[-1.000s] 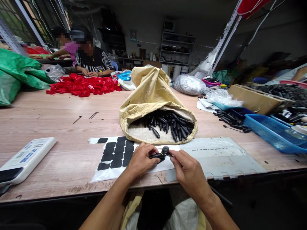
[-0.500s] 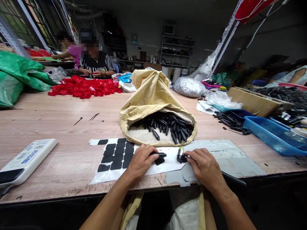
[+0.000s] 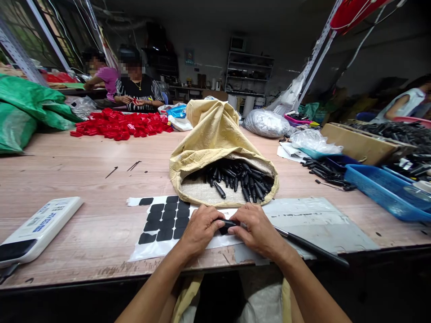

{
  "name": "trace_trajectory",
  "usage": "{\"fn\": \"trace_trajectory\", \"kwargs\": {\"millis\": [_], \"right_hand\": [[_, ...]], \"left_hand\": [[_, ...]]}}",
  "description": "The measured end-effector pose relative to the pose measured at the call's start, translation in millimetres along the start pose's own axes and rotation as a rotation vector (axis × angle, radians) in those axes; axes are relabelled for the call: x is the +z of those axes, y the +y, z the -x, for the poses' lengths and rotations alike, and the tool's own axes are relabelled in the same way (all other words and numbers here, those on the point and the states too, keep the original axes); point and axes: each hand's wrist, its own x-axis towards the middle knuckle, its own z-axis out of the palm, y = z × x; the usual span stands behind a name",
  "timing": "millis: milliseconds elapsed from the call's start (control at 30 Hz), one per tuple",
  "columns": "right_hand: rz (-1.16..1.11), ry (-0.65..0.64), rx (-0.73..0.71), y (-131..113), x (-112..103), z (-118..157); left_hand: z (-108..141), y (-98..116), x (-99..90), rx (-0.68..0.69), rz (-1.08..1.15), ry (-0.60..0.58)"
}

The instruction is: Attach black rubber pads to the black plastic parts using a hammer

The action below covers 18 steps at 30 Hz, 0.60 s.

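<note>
A: How are the hands set?
B: Left hand (image 3: 199, 228) and right hand (image 3: 254, 226) are both pinched closed, thumb to fingers, about opposite ends of a black part (image 3: 228, 223).
A: Proper handling?
B: In my judgement, a steady, level left pinch with light, even right-finger pressure.
A: Location of part?
B: Between the hands, near side of the yellow sack (image 3: 212, 134), right of the black squares (image 3: 167, 224).

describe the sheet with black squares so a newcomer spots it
Find the big yellow sack. In front of its open mouth lies a white sheet, partly hidden by the left hand. Rows of rounded black squares set it apart from the grey sheet to its right.
</note>
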Motion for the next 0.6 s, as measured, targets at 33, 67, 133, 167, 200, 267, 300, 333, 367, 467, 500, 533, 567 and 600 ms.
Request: {"fn": "trace_trajectory", "kwargs": {"millis": [33, 67, 133, 167, 200, 267, 300, 333, 367, 467, 500, 533, 567, 600], "right_hand": [[-0.010, -0.001, 0.001, -0.1, 1.3, -0.5], [-0.019, 0.006, 0.005, -0.3, 2.8, -0.8], [-0.036, 0.022, 0.015, -0.7, 5.9, -1.1], [-0.044, 0.031, 0.020, -0.9, 7.5, -1.1], [-0.053, 0.037, 0.023, -1.0, 8.9, -1.2], [-0.063, 0.044, 0.024, -1.2, 11.1, -1.4], [-0.067, 0.044, 0.024, -1.3, 11.8, -1.6], [-0.069, 0.043, 0.025, -1.7, 12.1, -1.9], [-0.070, 0.039, 0.031, -2.3, 12.1, -2.3], [-0.079, 0.023, 0.050, -5.1, 9.3, -3.0], [-0.084, 0.022, 0.046, -5.8, 7.3, -2.5], [-0.090, 0.031, 0.034, -5.9, 4.7, -1.2], [-0.091, 0.052, 0.019, -5.0, 1.6, 1.2], [-0.086, 0.088, 0.007, -2.9, -1.9, 4.9]], "left_hand": [[-0.5, -0.6, 0.5, -0.002, -0.009, -0.003], [-1.0, -1.3, 1.0, -0.001, -0.016, -0.006], [-2.0, -2.8, 1.9, 0.005, -0.024, -0.019], [-2.4, -3.4, 2.2, 0.009, -0.027, -0.024], [-2.6, -3.8, 2.5, 0.010, -0.028, -0.028], [-2.8, -4.3, 2.8, 0.005, -0.029, -0.029], [-2.8, -4.4, 2.9, 0.000, -0.028, -0.028], [-2.7, -4.4, 2.8, -0.006, -0.026, -0.028], [-2.6, -4.2, 2.5, -0.010, -0.024, -0.031], [-2.4, -3.2, 0.9, -0.009, -0.015, -0.060], [-2.3, -2.6, 0.1, -0.007, -0.010, -0.070], [-2.2, -1.9, -0.8, -0.006, -0.004, -0.077], [-2.1, -1.0, -1.8, -0.008, 0.000, -0.081], [-2.0, -0.2, -2.7, -0.012, 0.003, -0.084]]}}
